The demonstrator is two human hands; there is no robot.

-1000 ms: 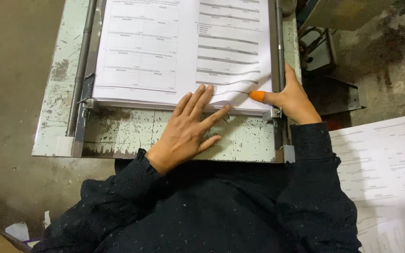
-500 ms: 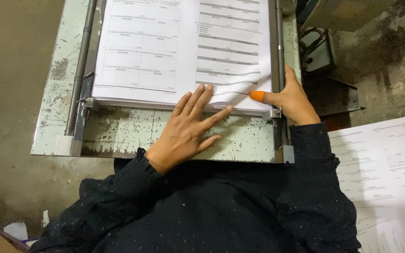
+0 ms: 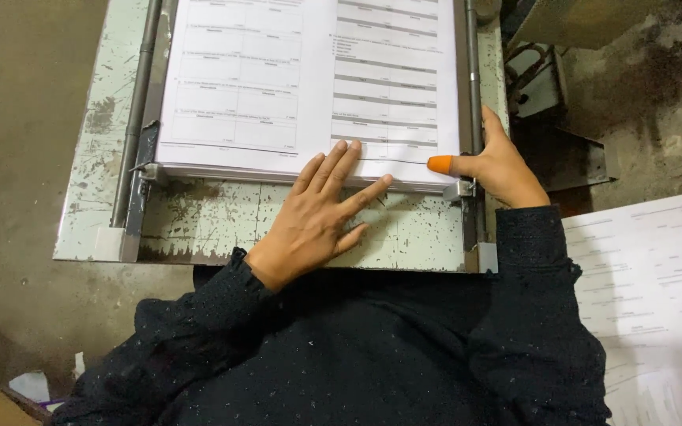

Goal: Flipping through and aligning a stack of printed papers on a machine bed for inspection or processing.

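A thick stack of white printed sheets [image 3: 278,87] lies on a worn, paint-chipped metal table [image 3: 222,229], held between two metal side rails. My left hand [image 3: 317,217] lies flat with fingers spread, its fingertips resting on the stack's near edge. My right hand [image 3: 499,166] is at the stack's near right corner beside the right rail [image 3: 472,95]. An orange rubber tip [image 3: 439,164] covers its thumb, which presses on the top sheet. Both arms wear dark sleeves.
The left rail [image 3: 137,118] runs along the stack's left side. Another pile of printed sheets [image 3: 657,300] lies at the right. Dark metal machine parts [image 3: 554,95] stand past the right rail. Bare concrete floor [image 3: 17,118] is at the left, with paper scraps at the lower left.
The curled-up corner sheet under my right thumb now lies flat on the stack. Both hands stay in nearly the same place.
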